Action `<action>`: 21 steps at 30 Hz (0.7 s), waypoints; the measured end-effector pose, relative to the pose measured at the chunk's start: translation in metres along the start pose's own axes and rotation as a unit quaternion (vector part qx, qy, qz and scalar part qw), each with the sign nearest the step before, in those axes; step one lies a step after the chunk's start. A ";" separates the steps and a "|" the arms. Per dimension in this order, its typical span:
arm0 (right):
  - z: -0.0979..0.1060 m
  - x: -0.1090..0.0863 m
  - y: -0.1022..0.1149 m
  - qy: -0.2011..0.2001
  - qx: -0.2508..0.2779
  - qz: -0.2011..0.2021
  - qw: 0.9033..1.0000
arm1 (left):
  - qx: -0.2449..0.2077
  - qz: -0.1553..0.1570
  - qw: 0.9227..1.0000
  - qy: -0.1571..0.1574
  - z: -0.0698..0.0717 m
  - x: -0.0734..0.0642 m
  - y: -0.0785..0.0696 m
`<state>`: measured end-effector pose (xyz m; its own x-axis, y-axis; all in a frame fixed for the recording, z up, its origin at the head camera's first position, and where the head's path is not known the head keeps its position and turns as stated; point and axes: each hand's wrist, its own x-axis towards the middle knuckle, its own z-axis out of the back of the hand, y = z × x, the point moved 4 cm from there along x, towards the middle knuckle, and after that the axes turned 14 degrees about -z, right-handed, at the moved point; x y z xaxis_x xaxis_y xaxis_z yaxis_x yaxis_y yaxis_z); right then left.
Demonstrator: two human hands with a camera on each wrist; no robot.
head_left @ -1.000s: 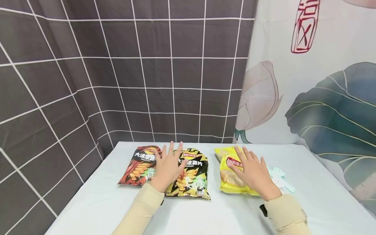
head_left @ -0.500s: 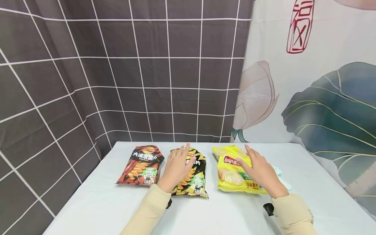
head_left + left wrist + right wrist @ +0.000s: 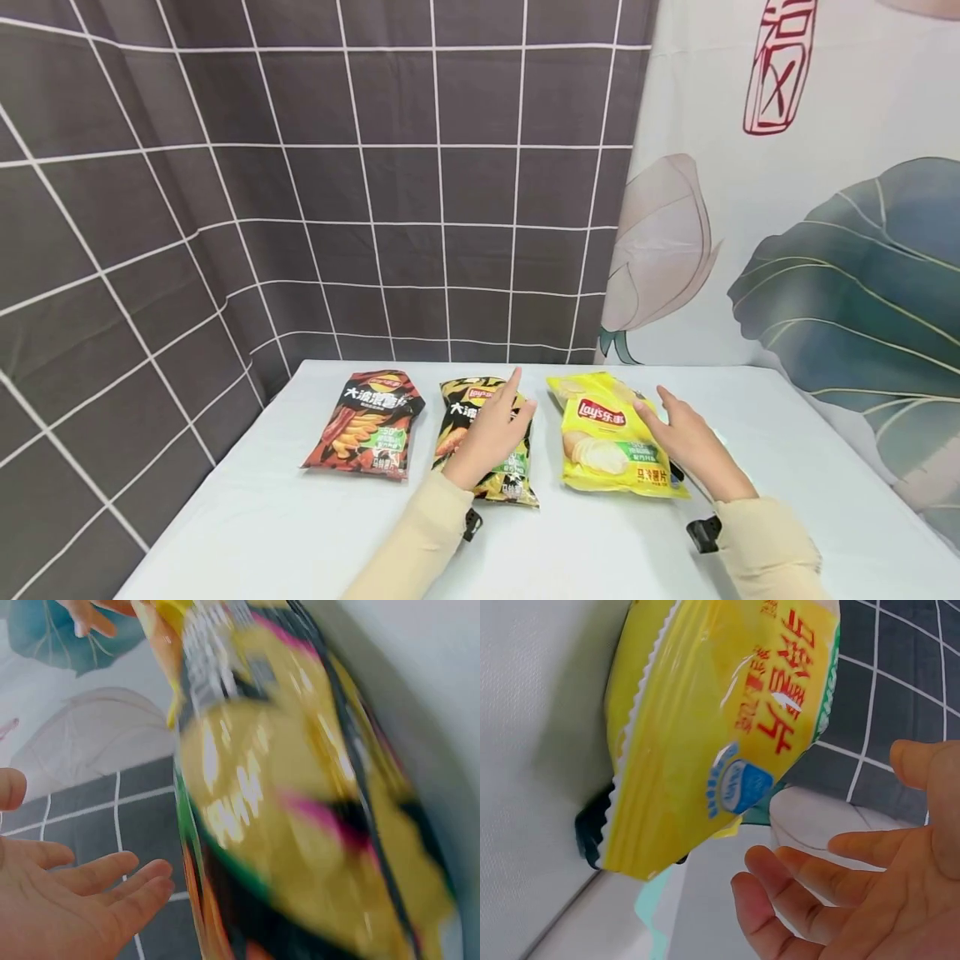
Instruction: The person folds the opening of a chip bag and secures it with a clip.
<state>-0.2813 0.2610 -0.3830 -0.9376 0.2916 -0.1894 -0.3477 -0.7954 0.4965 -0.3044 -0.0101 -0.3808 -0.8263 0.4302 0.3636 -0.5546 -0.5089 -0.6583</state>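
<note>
My left hand (image 3: 491,433) hovers over the right part of a black-and-yellow potato chip bag (image 3: 457,425), its fingers extended and holding nothing. In the left wrist view the palm and fingers (image 3: 90,900) are apart from the bag's shiny face (image 3: 255,780). At the right side of a yellow Lay's chip bag (image 3: 600,442) is my right hand (image 3: 693,446), fingers relaxed. The right wrist view has those fingers (image 3: 810,877) spread, with a gap to the yellow bag (image 3: 720,742). A red chip bag (image 3: 367,425) lies at the left, untouched.
All three bags lie in a row on a white-covered table (image 3: 285,533). A small black object (image 3: 592,825) sticks out at the yellow bag's edge, with a mint-coloured thing (image 3: 652,907) beyond. A dark grid curtain (image 3: 450,192) and a floral cloth (image 3: 675,250) stand behind.
Both hands have shifted right and turned more sideways. More of the red and yellow bags shows now. The bags have stayed in place.
</note>
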 end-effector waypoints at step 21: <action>-0.009 0.018 -0.015 0.043 -0.027 -0.017 0.999 | -0.197 0.120 0.972 0.034 -0.070 0.021 -0.019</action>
<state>-0.2929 0.2731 -0.4010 -0.9205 0.2735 -0.2791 -0.3760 -0.8144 0.4420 -0.3040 0.0612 -0.4071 -0.9114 0.3893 0.1332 -0.2552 -0.2811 -0.9251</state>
